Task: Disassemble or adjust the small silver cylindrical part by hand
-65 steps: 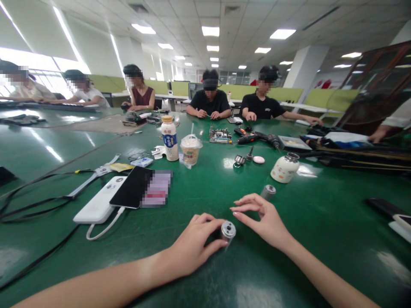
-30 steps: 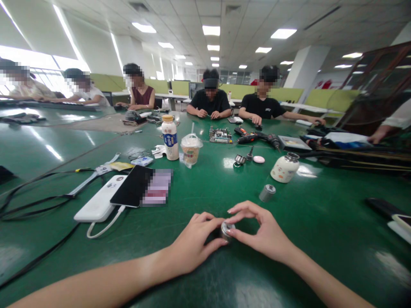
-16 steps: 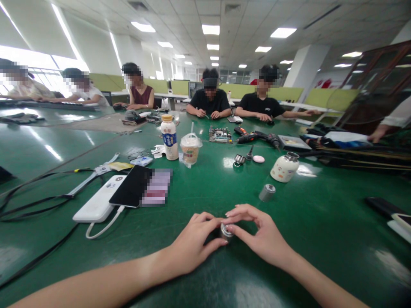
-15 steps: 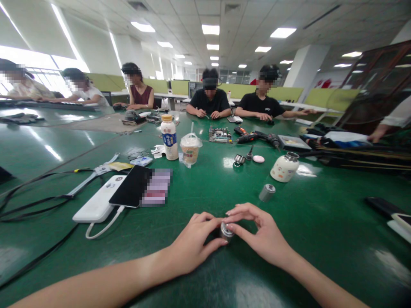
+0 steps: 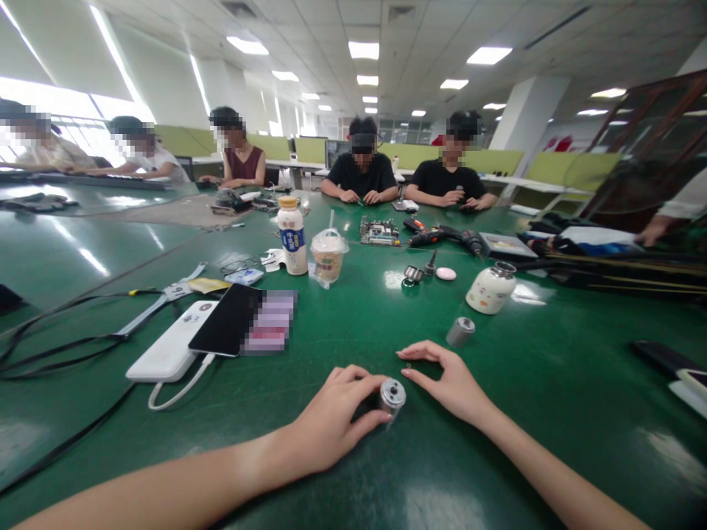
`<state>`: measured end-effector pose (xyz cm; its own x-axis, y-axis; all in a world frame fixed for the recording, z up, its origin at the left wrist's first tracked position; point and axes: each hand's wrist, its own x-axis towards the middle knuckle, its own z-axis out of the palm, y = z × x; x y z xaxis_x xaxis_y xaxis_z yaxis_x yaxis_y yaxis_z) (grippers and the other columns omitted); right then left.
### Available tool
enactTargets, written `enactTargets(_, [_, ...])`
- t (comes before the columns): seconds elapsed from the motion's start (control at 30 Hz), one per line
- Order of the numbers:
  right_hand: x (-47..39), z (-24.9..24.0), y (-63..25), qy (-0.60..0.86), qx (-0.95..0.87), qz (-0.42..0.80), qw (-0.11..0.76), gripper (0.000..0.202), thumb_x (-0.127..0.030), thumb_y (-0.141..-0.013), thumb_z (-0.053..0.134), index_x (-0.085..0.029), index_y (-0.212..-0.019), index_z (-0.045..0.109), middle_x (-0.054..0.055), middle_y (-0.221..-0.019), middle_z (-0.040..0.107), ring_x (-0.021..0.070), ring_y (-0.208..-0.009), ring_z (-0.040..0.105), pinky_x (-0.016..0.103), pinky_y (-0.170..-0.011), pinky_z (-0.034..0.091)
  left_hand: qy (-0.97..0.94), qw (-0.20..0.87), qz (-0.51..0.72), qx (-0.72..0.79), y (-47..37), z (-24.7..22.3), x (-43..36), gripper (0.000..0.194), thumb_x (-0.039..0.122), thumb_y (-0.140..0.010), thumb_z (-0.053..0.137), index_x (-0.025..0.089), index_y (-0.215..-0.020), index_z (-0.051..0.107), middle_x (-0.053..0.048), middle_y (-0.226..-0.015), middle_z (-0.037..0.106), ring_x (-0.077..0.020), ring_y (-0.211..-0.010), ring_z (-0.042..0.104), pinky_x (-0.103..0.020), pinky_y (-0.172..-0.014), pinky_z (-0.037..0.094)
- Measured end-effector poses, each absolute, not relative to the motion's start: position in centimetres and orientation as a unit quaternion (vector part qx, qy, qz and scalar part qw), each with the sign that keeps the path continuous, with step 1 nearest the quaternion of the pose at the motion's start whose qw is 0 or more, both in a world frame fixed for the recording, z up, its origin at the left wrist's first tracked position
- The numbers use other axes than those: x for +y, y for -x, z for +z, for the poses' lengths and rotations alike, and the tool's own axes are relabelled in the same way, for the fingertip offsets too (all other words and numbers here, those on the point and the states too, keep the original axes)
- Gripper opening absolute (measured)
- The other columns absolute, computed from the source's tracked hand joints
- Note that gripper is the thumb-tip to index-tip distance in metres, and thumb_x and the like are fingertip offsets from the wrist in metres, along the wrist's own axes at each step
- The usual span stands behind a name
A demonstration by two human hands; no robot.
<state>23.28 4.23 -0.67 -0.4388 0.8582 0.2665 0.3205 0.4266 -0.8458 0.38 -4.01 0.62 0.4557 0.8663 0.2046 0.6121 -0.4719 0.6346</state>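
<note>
A small silver metal cylinder (image 5: 392, 397) stands upright on the green table (image 5: 342, 324), its round top with dark holes facing up. My left hand (image 5: 339, 416) holds it from the left between thumb and fingers. To the right of it, touching nothing on the table that I can see, is my right hand (image 5: 446, 379), thumb and index finger apart. A tiny object (image 5: 409, 366) shows between those fingertips, too small to make out. Beyond my right hand a second silver cylinder (image 5: 460, 332) rests on the table.
Behind are a cream jar (image 5: 490, 288), a pink oval (image 5: 445, 274), a drink cup (image 5: 328, 258), a bottle (image 5: 292, 237), a circuit board (image 5: 379, 231) and a power drill (image 5: 431, 235). At left lie a white power bank (image 5: 171, 344), a phone (image 5: 226, 322) and cables. Several people sit across.
My right hand has moved off the cylinder, to the right and slightly away from me, uncovering its top. My left hand stays on it. A co-worker at the back right has drawn an outstretched arm in.
</note>
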Motion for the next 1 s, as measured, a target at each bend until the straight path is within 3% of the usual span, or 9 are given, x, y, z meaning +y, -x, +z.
enactTargets(0.43, [2.9,1.1,-22.1,0.344,-0.694,0.469,0.425,0.028,-0.03,-0.079,0.076,-0.019,-0.099,0.06,0.011,-0.111,0.073,0.0247,-0.093,0.074,0.045,-0.09,0.058,-0.819,0.243,0.268,0.446,-0.4,0.6,-3.9,0.032,0.03,-0.093,0.06,0.027,-0.124,0.057,-0.006,-0.115,0.061,-0.0227,-0.105,0.055,-0.038,-0.094,0.044])
enactTargets(0.63, [0.4,3.0,-20.9,0.288,-0.685,0.512,0.43,0.025,-0.023,-0.08,0.074,-0.022,-0.099,0.059,0.008,-0.112,0.072,0.0232,-0.091,0.075,0.04,-0.085,0.061,-0.821,0.236,0.275,0.441,-0.4,0.5,-3.9,0.031,0.031,-0.093,0.06,0.026,-0.124,0.057,-0.007,-0.114,0.061,-0.0232,-0.105,0.055,-0.038,-0.094,0.045])
enactTargets(0.77, [-0.2,3.1,-20.7,0.288,-0.695,0.499,0.431,0.023,-0.019,-0.08,0.073,-0.023,-0.099,0.061,0.006,-0.11,0.073,0.0227,-0.093,0.074,0.039,-0.087,0.06,-0.823,0.234,0.272,0.441,-0.3,0.4,-3.9,0.039,0.032,-0.094,0.059,0.027,-0.131,0.052,-0.007,-0.115,0.061,-0.023,-0.105,0.055,-0.038,-0.094,0.045])
enactTargets(1.0, [-0.6,3.3,-20.6,0.318,-0.747,0.436,0.388,0.014,-0.02,-0.084,0.068,-0.024,-0.097,0.065,0.005,-0.107,0.074,0.0241,-0.107,0.068,0.04,-0.094,0.057,-0.822,0.231,0.275,0.443,-0.3,0.2,-3.9,0.029,0.035,-0.094,0.058,0.026,-0.121,0.059,-0.007,-0.113,0.061,-0.0236,-0.103,0.055,-0.039,-0.093,0.045])
